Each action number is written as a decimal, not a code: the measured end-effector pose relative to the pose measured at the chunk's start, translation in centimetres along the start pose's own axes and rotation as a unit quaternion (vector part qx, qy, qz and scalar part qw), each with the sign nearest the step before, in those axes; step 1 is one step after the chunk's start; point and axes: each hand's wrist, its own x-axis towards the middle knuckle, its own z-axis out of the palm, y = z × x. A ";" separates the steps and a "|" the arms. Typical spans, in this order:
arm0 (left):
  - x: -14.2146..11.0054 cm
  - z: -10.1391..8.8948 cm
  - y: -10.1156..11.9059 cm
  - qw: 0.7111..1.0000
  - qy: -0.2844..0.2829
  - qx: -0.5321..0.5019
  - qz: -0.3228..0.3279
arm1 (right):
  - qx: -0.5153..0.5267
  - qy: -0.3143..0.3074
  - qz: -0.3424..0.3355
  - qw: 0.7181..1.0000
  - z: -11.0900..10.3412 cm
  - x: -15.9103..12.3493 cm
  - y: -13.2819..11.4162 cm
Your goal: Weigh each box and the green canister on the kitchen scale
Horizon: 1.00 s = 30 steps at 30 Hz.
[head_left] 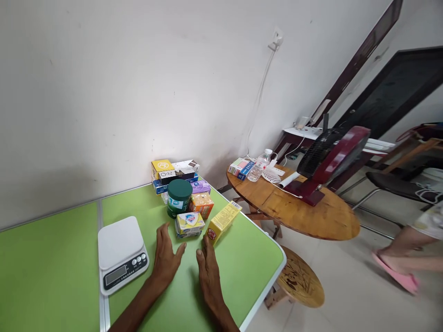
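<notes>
My left hand point(165, 256) lies flat on the green table point(51, 267) with fingers stretched out, holding nothing, just right of a white kitchen scale point(122, 252). My right hand point(208, 267) rests beside it, fingers straight, empty. Its fingertips are close to a yellow box point(222, 222) lying on the table. Between and beyond the hands sits a small yellow-and-white soap box point(189, 224). Behind it stand a dark green jar point(179, 198), an orange box point(202, 204), a purple pack point(200, 186) and a stack of boxes point(173, 174) against the wall.
A round wooden table point(311, 214) to the right carries a red fan point(328, 159), a water bottle point(260, 166) and small packs. A wooden stool point(300, 282) stands below the green table's corner. Another person's foot in a pink slipper point(396, 272) is at far right.
</notes>
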 end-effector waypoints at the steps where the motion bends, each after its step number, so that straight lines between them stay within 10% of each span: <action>1: 1.2 -0.1 -0.2 1.000 -0.002 0.011 0.009 | 0.001 -0.001 -0.002 1.000 0.5 0.3 0.1; 14: 6.8 -0.2 -2.4 0.992 -0.119 0.024 0.021 | -0.001 0.052 0.005 0.999 4.0 1.9 0.2; 30: 3.2 -1.1 -3.3 0.990 -0.133 -0.048 0.003 | 0.005 0.025 0.002 1.000 2.5 2.4 -2.1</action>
